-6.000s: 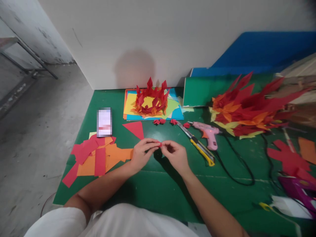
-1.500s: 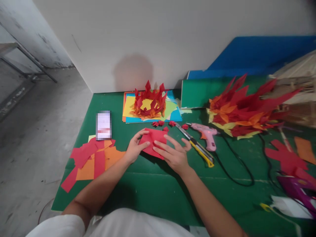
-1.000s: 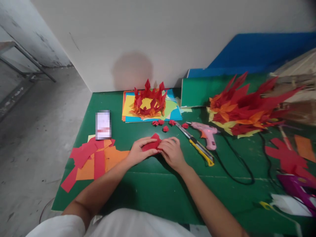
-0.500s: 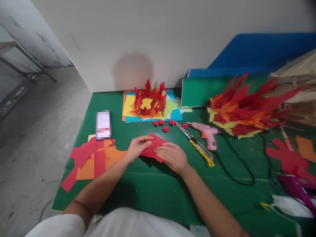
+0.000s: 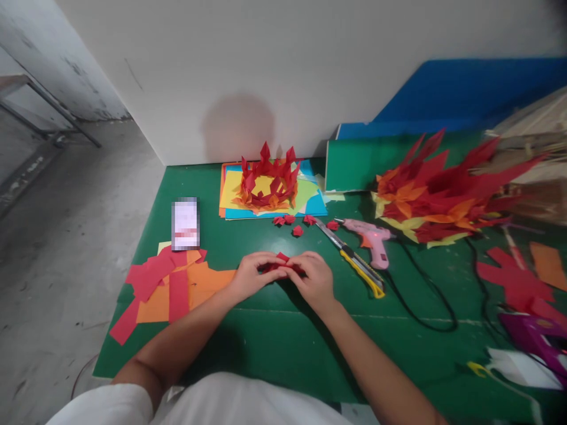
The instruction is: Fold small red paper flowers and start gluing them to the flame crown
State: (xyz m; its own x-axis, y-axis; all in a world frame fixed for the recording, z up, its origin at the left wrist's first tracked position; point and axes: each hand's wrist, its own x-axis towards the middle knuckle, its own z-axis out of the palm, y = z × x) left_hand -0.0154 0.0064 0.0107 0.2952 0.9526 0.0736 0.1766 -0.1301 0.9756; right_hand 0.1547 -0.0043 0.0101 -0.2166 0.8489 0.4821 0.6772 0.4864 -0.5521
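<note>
My left hand (image 5: 250,276) and my right hand (image 5: 314,277) meet over the green table mat (image 5: 283,348), fingers curled and pressed on a folded red paper (image 5: 282,264). Only a narrow strip of the paper shows between my fingertips. Several small folded red paper pieces (image 5: 297,231) lie just beyond my hands. Behind them a red and orange paper crown (image 5: 266,180) stands on a stack of coloured sheets (image 5: 314,203).
A pile of red and orange paper strips (image 5: 170,283) lies to the left, a phone (image 5: 185,224) behind it. To the right lie a yellow utility knife (image 5: 354,260), a pink glue gun (image 5: 370,239) with its black cord (image 5: 425,307), and a big red-orange paper flame piece (image 5: 438,195).
Six seconds ago my fingers pinched a tiny red piece. A larger red sheet then lay under my hands; it has been folded down to a narrow strip between my fingertips.
</note>
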